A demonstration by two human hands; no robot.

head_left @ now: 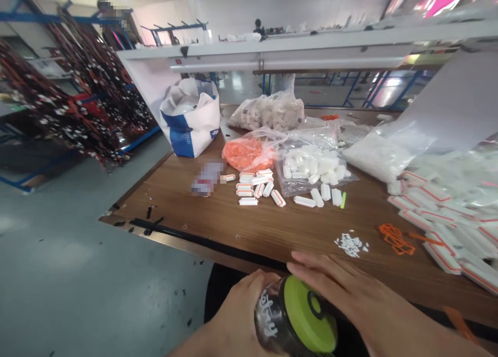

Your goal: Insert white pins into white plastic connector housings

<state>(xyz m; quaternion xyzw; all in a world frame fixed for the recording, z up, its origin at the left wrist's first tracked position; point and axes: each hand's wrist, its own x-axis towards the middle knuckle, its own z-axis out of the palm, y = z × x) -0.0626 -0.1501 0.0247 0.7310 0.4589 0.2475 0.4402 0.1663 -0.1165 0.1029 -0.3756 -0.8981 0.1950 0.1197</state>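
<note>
Left hand (237, 310), fingers clamped on a dark lettered jar (270, 320) just off the near edge of the wooden workbench (233, 232); right hand (342, 287), fingers together, lies flat against its green lid (311, 313). Risk: a slackened grip could drop the jar.

Both bare hands sit low at the bottom of the view, close together. The left hand (237, 307) is curled into a grip, its fingers (264, 282) wrapped forward, and the left forearm (190, 346) comes in from the lower left corner. The right hand (342, 287) lies open and nearly flat, palm down, its fingers (311, 266) stretched together toward the left, and the right forearm (420, 331) runs off toward the lower right edge.
</note>
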